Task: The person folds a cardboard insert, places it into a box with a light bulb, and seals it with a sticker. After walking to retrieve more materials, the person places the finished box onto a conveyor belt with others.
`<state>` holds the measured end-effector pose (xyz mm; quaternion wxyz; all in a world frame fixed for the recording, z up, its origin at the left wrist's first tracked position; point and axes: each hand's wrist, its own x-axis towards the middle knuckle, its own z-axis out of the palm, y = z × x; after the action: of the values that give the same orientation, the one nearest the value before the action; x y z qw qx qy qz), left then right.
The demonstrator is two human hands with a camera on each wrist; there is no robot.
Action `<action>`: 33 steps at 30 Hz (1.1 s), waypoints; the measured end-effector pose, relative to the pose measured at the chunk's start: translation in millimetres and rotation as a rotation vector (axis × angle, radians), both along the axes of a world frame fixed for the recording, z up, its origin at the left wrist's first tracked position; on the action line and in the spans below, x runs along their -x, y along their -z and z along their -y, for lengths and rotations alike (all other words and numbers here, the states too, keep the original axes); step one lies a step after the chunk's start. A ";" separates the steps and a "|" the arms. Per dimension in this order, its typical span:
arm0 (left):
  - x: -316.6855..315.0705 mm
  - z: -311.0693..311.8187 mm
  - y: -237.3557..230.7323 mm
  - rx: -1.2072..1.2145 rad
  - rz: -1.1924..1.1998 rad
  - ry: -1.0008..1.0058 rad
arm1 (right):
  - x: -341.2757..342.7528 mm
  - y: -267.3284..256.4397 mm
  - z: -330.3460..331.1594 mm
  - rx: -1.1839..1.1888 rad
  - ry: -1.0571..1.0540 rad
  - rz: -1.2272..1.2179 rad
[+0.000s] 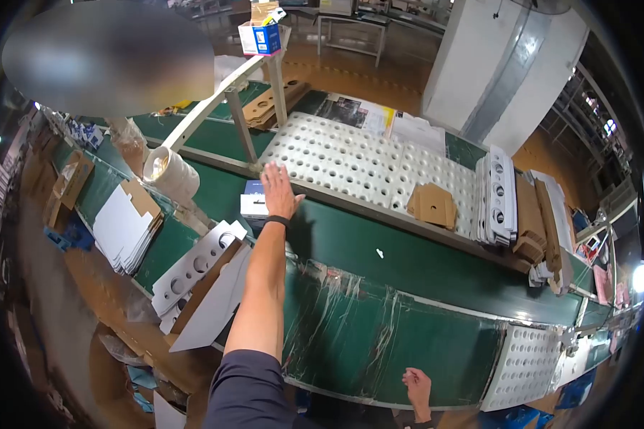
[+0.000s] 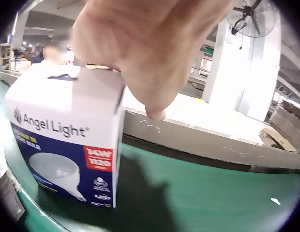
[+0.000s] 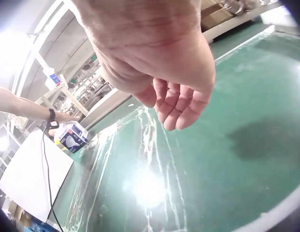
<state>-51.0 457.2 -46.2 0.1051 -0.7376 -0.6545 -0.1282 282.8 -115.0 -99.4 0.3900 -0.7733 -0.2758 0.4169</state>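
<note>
A light bulb box [image 2: 65,130] stands upright on the green belt, printed "Angel Light" with a picture of a bulb. My left hand [image 1: 279,194] reaches far forward, its fingers extended, right at the top of this box [image 1: 253,205]. In the left wrist view the palm [image 2: 145,48] hangs over the box's top and side, while the fingertips are hidden behind it. Above the green surface nearer my body, my right hand [image 1: 418,390] hovers with loosely curled fingers [image 3: 181,108] and holds nothing.
Beyond the belt lies a white panel full of holes [image 1: 336,154], with a brown cardboard piece [image 1: 433,206] on it. White cardboard inserts [image 1: 193,272] lean left of my arm. A white bucket [image 1: 172,175] stands near a metal frame [image 1: 215,104]. A small white scrap [image 1: 380,253] lies on the belt.
</note>
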 end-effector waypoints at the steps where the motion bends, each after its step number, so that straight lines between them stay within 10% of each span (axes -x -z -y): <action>1: -10.4 3.8 -0.9 -0.048 0.042 0.078 | -4.1 8.9 14.8 0.004 0.019 -0.018; 8: -132.7 124.7 45.2 -0.018 0.338 0.533 | -25.0 53.5 38.2 -0.113 -0.133 -0.015; 19: -311.8 538.5 139.5 0.580 0.306 1.010 | -114.4 3.4 163.5 -0.306 0.049 0.232; 32: -529.0 759.7 14.0 1.090 0.090 1.483 | -129.6 144.8 675.7 0.448 1.344 0.115; 33: -539.3 763.9 5.5 1.122 0.140 1.381 | -122.3 142.5 684.4 0.153 1.653 0.053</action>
<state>488.3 -306.7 -51.7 -0.4125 -0.9007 -0.0357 0.1316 405.1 -799.4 -241.9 0.5102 -0.7608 0.4012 -0.0048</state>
